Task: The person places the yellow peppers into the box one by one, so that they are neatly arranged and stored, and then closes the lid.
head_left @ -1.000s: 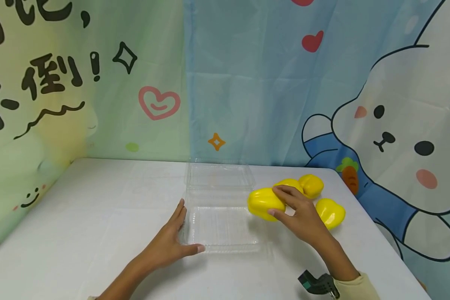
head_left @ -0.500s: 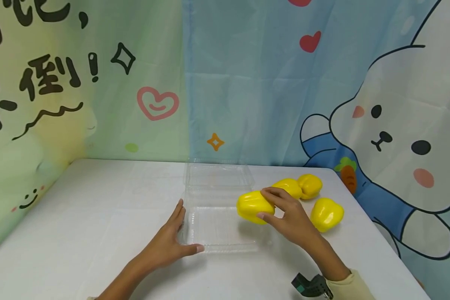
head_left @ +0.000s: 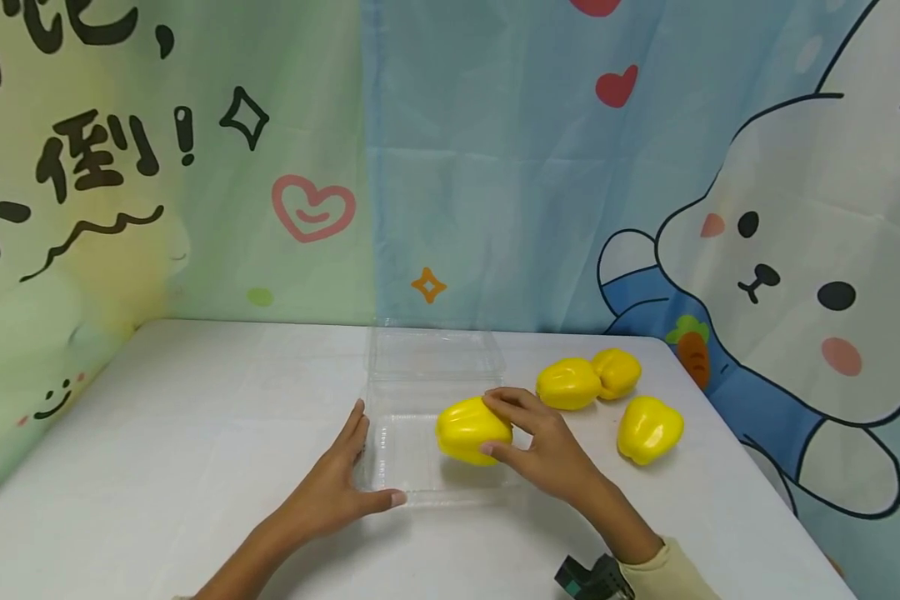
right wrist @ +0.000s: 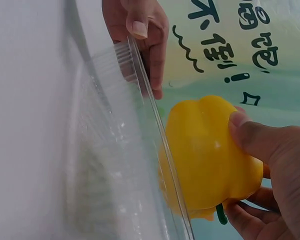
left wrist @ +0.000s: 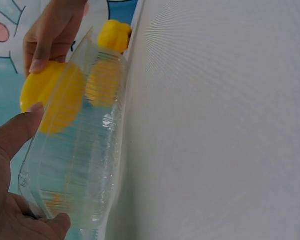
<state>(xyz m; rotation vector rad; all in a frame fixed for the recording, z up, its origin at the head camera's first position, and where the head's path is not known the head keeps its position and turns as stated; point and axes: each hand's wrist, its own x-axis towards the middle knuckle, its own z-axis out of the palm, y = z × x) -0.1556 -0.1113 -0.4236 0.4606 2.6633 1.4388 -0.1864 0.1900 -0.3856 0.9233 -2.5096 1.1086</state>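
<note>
A yellow bell pepper is in my right hand, pinched between thumb and fingertips. It hangs over the base of a clear plastic clamshell box, whose lid lies folded back. In the right wrist view, the green stem points down beneath the pepper, which partly shows through the box wall. My left hand rests against the box's near left corner, fingers straight along the left side and thumb along the front rim.
To the right of the box, two yellow bell peppers, one nearer and one behind, sit side by side; a third pepper lies nearer me. The white table ends at a printed cloth backdrop.
My right hand has carried the pepper leftward and slightly toward me, from the box's right edge to over its base. The left hand and box stay put.
</note>
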